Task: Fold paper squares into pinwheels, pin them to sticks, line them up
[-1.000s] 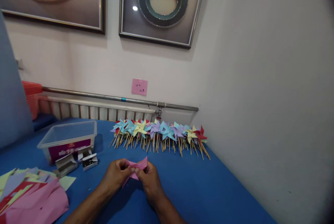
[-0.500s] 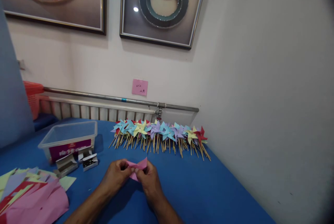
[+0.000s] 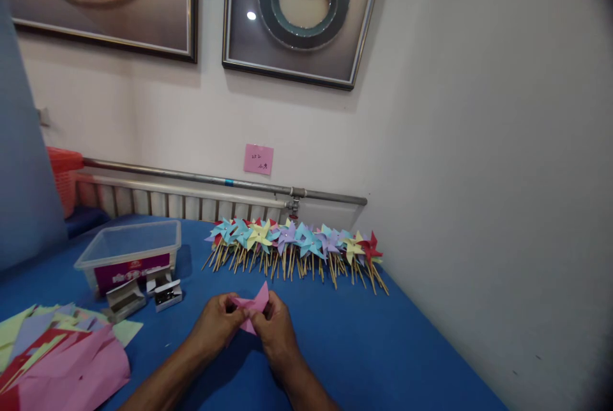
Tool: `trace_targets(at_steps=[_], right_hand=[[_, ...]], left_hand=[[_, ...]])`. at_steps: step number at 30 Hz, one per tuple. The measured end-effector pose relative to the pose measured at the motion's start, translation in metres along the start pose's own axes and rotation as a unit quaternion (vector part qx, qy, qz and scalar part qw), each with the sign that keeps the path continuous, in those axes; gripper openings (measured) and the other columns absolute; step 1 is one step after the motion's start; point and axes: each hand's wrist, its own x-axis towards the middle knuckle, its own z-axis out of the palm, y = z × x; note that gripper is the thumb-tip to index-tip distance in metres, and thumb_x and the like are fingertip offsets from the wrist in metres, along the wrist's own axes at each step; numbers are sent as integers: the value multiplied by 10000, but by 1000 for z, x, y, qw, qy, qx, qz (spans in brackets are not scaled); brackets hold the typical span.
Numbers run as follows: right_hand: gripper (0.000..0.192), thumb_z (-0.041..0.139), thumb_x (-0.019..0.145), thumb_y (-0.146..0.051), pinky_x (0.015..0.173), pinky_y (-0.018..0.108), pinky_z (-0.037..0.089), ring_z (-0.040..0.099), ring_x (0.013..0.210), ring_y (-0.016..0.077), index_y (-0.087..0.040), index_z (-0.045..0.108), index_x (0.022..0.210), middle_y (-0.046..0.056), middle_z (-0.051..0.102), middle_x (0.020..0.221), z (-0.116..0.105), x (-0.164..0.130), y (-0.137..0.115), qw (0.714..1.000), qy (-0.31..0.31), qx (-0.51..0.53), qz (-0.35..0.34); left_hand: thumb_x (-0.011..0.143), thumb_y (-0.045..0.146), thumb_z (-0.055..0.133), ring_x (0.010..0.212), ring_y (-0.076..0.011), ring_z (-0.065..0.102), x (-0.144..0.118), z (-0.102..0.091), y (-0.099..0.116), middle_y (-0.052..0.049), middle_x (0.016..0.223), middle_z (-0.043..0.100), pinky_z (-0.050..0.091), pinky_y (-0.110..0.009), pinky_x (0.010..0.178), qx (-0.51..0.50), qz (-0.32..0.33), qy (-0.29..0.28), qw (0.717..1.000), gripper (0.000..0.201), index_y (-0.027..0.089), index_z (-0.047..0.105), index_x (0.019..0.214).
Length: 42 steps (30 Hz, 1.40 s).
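Note:
Between my two hands is a piece of pink paper (image 3: 256, 304), folded, with one pointed corner standing up. My left hand (image 3: 221, 321) pinches its left side, and my right hand (image 3: 275, 328) grips the right side; both thumbs meet near the middle. The fingers behind the paper are hidden. Beyond the hands lies a row of finished paper pinwheels (image 3: 309, 242) on wooden sticks, in blue, yellow, purple and red. Left of my left hand, a small open box (image 3: 167, 295) holds dark little pieces.
A clear plastic tub (image 3: 129, 239) stands at the left behind small cardboard boxes (image 3: 125, 300). Loose coloured paper sheets (image 3: 76, 366) pile up at the near left. Walls border the blue table (image 3: 383, 353) at the back and right, with a radiator (image 3: 143, 199) behind.
The pink paper's upright corner stands slightly higher and more pointed. Both hands keep their hold in nearly the same place, and the whole view has shifted a little.

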Motion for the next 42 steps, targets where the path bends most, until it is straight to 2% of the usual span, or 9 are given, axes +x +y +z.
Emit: trace_targets(at_steps=[3,7,9,14,19,23,30,37,42], right_hand=[[179,751,712,-259,637,256,454,623,665,157,-218,614,821,-23,690,740,-2,0,3,999,-11,30,1],[309,770,768,-468,682,277,479,630,672,161,-200,657,876,0,710,766,-5,0,7,998,-26,64,-3],[338,774,765,-507,684,281,485,631,664,160,-202,653,847,7,721,775,-6,1,9,996,-16,85,12],[402,863,662,-452,738,317,515,677,742,198,-203,676,917,27,748,813,-4,5,9,994,-45,92,35],[359,877,624,-399,732,318,525,689,763,209,-204,670,843,34,758,805,-4,6,6,998,-12,53,19],[382,868,637,-441,756,340,541,708,785,228,-195,683,863,50,771,825,-5,7,11,999,-8,43,18],[524,893,609,-488,850,402,561,733,926,296,-170,751,1000,86,792,874,-6,4,10,996,-15,51,65],[539,913,566,-498,763,396,565,730,786,284,-155,775,959,81,782,796,-13,9,19,995,-6,32,96],[531,902,593,-485,808,407,569,737,828,291,-144,771,980,89,790,833,-11,8,11,995,-10,30,90]], left_hand=[[533,527,829,538,-133,481,0,0,3,2,554,594,337,-251,543,-6,-2,9,1000,435,136,698,671],[525,487,821,543,-137,503,0,-1,6,-12,565,620,361,-258,550,-39,-7,31,999,398,137,675,647],[521,455,822,550,-142,517,1,0,7,-21,580,636,373,-262,553,-50,-11,38,998,384,129,685,670],[499,391,833,528,-127,513,3,2,5,-11,555,626,368,-256,546,-85,-7,60,995,334,135,669,637],[498,309,829,543,-122,533,3,4,2,-8,575,645,392,-254,572,-111,-15,41,993,278,129,679,649],[497,276,806,542,-123,540,4,5,0,0,570,634,405,-259,580,-122,-22,45,991,247,133,666,642],[538,220,762,533,-114,516,3,3,3,-1,574,624,356,-247,544,-102,-33,23,994,173,127,684,662],[581,261,779,505,-95,468,6,-1,0,6,559,590,327,-244,522,-78,-32,9,996,185,136,654,637],[561,285,788,527,-97,475,4,-4,8,5,569,588,352,-247,540,-91,-28,8,995,219,139,642,634]])
